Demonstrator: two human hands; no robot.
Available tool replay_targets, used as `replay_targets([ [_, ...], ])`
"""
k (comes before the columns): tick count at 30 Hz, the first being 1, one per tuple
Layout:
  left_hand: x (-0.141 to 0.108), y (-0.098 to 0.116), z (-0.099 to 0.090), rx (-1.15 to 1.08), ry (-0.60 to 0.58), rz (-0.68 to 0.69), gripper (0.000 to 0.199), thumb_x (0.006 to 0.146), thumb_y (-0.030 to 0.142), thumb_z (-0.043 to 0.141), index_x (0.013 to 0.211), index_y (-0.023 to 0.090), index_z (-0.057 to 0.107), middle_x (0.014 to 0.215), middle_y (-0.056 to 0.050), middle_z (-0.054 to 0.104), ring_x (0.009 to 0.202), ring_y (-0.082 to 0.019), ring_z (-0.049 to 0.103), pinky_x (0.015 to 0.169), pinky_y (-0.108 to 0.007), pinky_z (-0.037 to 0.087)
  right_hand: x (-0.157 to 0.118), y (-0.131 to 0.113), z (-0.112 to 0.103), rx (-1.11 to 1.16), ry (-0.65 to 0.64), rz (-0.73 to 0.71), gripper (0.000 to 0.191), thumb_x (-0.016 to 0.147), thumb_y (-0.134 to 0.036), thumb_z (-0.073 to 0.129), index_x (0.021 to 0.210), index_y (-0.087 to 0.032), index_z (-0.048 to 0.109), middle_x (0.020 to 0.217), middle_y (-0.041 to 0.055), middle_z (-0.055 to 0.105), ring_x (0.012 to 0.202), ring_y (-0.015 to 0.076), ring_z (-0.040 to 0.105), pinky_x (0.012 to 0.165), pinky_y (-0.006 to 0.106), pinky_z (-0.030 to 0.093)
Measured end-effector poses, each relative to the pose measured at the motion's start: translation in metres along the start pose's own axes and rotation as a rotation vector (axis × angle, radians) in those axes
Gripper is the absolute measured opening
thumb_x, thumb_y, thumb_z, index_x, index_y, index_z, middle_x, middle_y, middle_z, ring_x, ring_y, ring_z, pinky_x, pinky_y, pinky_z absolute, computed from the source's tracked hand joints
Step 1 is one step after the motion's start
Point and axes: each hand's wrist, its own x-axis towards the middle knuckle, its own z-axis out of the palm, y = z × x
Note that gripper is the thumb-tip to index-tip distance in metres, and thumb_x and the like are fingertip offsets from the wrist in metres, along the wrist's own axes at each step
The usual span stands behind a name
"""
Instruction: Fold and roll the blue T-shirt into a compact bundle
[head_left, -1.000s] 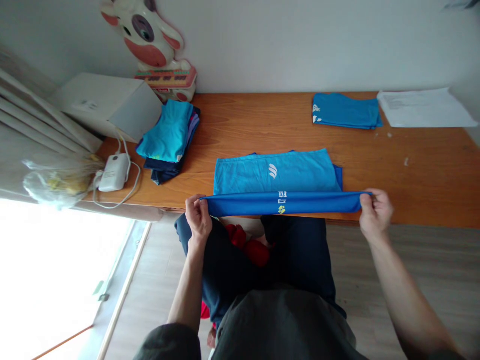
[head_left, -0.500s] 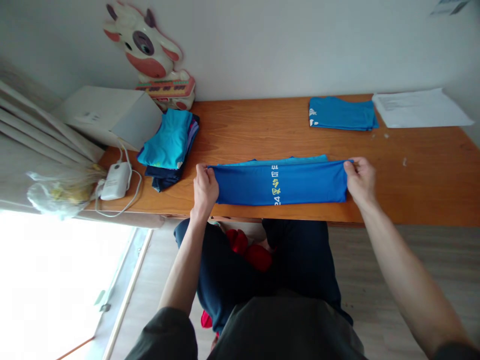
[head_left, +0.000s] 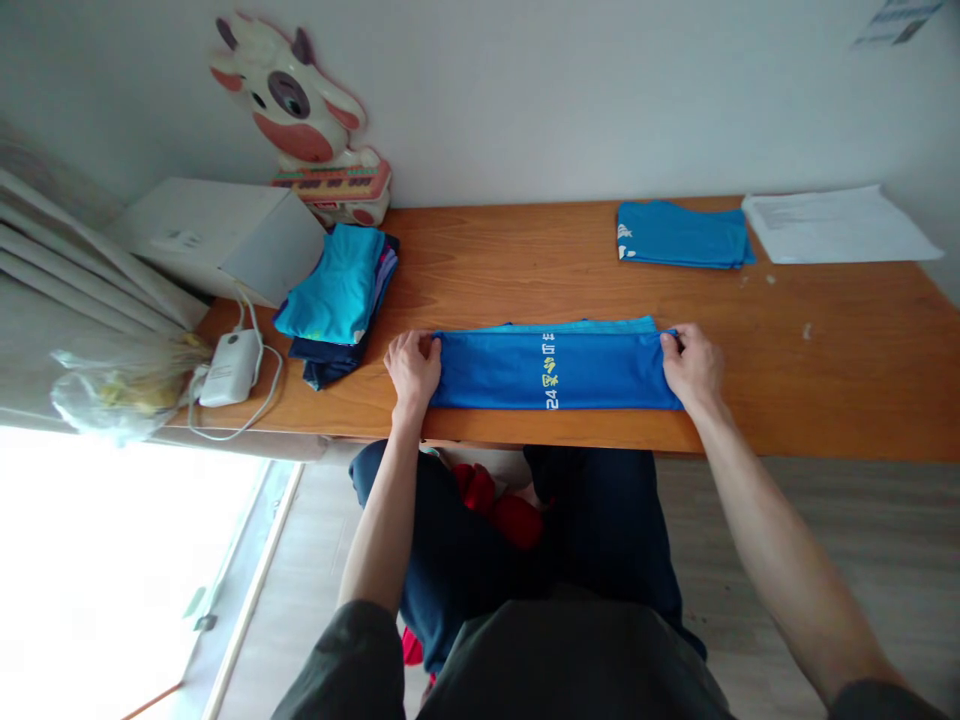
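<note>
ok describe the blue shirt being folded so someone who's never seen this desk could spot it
On the long wooden desk against the white wall, look at the near edge, right in front of the seated person. The folded blue shirt lies flat there as a wide band between the left hand and right hand. Unlike the other folded blue shirt by the wall, it shows yellow and white print across its middle.

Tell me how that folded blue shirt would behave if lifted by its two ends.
The folded blue shirt would probably sag in the middle: it is thin cloth lying flat on the table. It looks light. Its layers might slip apart, since only the left hand and right hand pinch its ends.
</note>
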Motion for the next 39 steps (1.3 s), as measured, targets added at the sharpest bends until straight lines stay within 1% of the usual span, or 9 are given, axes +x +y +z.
replay_targets([
  [3,0.003,-0.002,0.002,-0.039,-0.011,-0.003,0.018,0.103,0.036,0.075,0.118,0.028,0.078,0.138,-0.012,0.081,0.143,-0.039,0.067,0.129,-0.056,0.045,0.001,0.004,0.002,0.031,-0.012,-0.036,0.029,0.096,-0.043,0.067,0.117,-0.025,0.078,0.106,0.0147,0.084,0.097,0.0362,0.076,0.094,0.050,0.060],
  [6,0.003,-0.005,0.003,-0.065,-0.002,-0.018,0.015,0.102,0.035,0.074,0.115,0.028,0.077,0.137,-0.012,0.081,0.144,-0.038,0.066,0.130,-0.057,0.044,0.001,0.009,0.005,0.094,-0.002,-0.070,0.027,0.096,-0.039,0.067,0.116,-0.025,0.078,0.112,0.0150,0.084,0.102,0.0369,0.078,0.098,0.053,0.062],
  [10,0.003,-0.009,0.003,-0.108,-0.015,-0.002,0.015,0.102,0.033,0.073,0.115,0.027,0.077,0.131,-0.012,0.083,0.135,-0.037,0.072,0.127,-0.056,0.048,0.001,0.012,0.008,0.186,0.045,-0.089,0.029,0.098,-0.043,0.068,0.119,-0.026,0.076,0.118,0.0155,0.084,0.106,0.0372,0.079,0.101,0.054,0.063],
  [18,0.005,-0.012,0.004,-0.149,-0.012,-0.008,0.020,0.101,0.038,0.072,0.116,0.027,0.078,0.126,-0.010,0.085,0.125,-0.035,0.076,0.118,-0.053,0.055,0.002,0.010,0.007,0.238,0.004,-0.079,0.029,0.092,-0.039,0.069,0.118,-0.029,0.077,0.116,0.0118,0.086,0.108,0.0375,0.080,0.105,0.057,0.064],
  [24,0.005,-0.018,0.007,-0.197,0.024,-0.055,0.023,0.099,0.044,0.073,0.114,0.026,0.078,0.117,-0.010,0.086,0.116,-0.035,0.078,0.113,-0.051,0.059,0.001,0.018,0.008,0.396,0.120,-0.077,0.038,0.095,-0.053,0.073,0.122,-0.027,0.076,0.120,0.0129,0.085,0.109,0.0370,0.080,0.103,0.058,0.066],
  [29,0.005,-0.015,0.007,-0.202,0.020,-0.074,0.025,0.101,0.044,0.071,0.115,0.025,0.078,0.115,-0.011,0.084,0.115,-0.035,0.078,0.112,-0.051,0.060,0.024,0.022,0.006,0.505,0.100,-0.084,0.042,0.092,-0.057,0.080,0.123,-0.028,0.077,0.115,0.0117,0.085,0.105,0.0376,0.081,0.098,0.057,0.067],
  [32,0.003,-0.010,0.006,-0.119,0.020,-0.068,0.026,0.100,0.041,0.072,0.120,0.025,0.078,0.131,-0.015,0.081,0.133,-0.039,0.072,0.126,-0.058,0.051,0.039,0.012,0.009,0.409,0.020,-0.104,0.038,0.094,-0.053,0.076,0.123,-0.029,0.078,0.118,0.0124,0.085,0.107,0.0373,0.080,0.101,0.057,0.065],
  [36,-0.002,-0.001,0.006,-0.041,0.033,-0.041,0.033,0.101,0.040,0.075,0.132,0.028,0.076,0.157,-0.015,0.072,0.163,-0.042,0.050,0.143,-0.070,0.023,0.038,-0.008,0.016,0.110,-0.057,-0.135,0.037,0.098,-0.048,0.070,0.126,-0.026,0.081,0.129,0.0169,0.082,0.125,0.0419,0.074,0.114,0.063,0.057],
  [39,-0.003,0.000,0.005,-0.044,0.022,-0.036,0.024,0.103,0.039,0.074,0.126,0.029,0.076,0.157,-0.013,0.072,0.163,-0.040,0.051,0.143,-0.072,0.021,0.032,-0.015,0.018,0.002,-0.030,-0.139,0.040,0.099,-0.049,0.070,0.128,-0.024,0.082,0.132,0.0194,0.079,0.129,0.0447,0.071,0.116,0.066,0.053],
])
